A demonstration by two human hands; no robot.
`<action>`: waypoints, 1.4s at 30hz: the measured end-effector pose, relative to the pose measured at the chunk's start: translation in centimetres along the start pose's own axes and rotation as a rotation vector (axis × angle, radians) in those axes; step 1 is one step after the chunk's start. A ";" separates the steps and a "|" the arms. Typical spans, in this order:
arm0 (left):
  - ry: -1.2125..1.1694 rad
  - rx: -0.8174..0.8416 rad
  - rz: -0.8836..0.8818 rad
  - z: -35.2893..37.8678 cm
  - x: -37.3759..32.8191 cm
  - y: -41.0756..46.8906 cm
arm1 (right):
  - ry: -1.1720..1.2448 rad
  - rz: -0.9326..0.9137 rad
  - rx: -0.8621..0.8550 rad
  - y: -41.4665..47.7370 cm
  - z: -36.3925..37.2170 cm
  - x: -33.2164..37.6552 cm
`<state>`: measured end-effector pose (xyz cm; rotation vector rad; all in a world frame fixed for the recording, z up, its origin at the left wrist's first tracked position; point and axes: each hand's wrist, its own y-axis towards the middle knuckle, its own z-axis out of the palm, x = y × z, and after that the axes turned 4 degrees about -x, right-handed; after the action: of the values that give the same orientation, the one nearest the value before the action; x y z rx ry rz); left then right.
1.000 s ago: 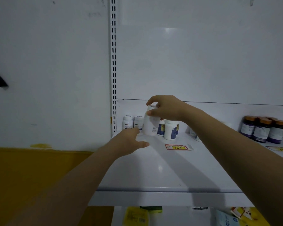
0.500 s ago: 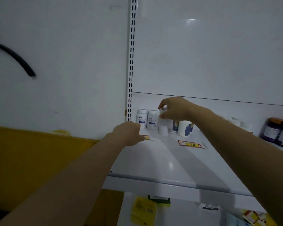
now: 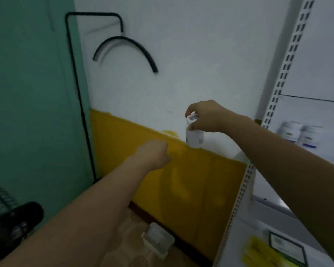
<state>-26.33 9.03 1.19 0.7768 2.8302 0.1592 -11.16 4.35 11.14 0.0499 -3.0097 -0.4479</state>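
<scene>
1. Biggest thing in shot is the wall [image 3: 181, 54], white above and yellow below, filling the view behind both arms.
2. At the right edge stands the shelving unit [image 3: 289, 60], its slotted upright running top to bottom. 2 shelf bottles [image 3: 289, 132] stand on it, blurred and well apart from the action.
3. Down low is what looks like a brown carton [image 3: 123, 245] on the floor, under the left forearm. A pale tub [image 3: 157, 238] lies on it.
4. The right hand [image 3: 202, 116] reaches in from the right, fingers and thumb clamped round the top of the white bottle [image 3: 194, 137] from above.
5. The left hand [image 3: 152, 153] sits lower and to the left, apart from the bottle. Its fingers are curled into a fist with nothing showing in them.
6. The bottle itself is upright and in the air in front of the wall, right where white meets yellow. It is left of the upright and off the shelf, touching nothing but the right hand.
7. Smallest is a printed sticker [image 3: 193, 117] on the bottle's cap, peeking out between the fingers.
8. Progress, as I read it: the pick is done, with the bottle off the shelf and mid-carry. The set-down is all that is left. The carton below looks a likely landing spot, though I cannot tell for sure.
</scene>
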 end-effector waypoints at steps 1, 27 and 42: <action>0.004 0.020 -0.041 0.5 2.2 -0.4 | 0.008 -0.026 0.014 1.1 1.3 1.5; 0.055 0.430 -0.198 32.4 25.4 16.1 | 0.125 0.058 0.625 21.5 48.4 -2.3; 0.055 0.669 -0.066 69.0 35.7 19.1 | 0.215 0.322 0.718 16.3 92.1 -8.8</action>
<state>-31.64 47.26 -68.92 0.7898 2.9591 -0.8236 -12.10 46.98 -72.62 -0.3044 -2.7214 0.6244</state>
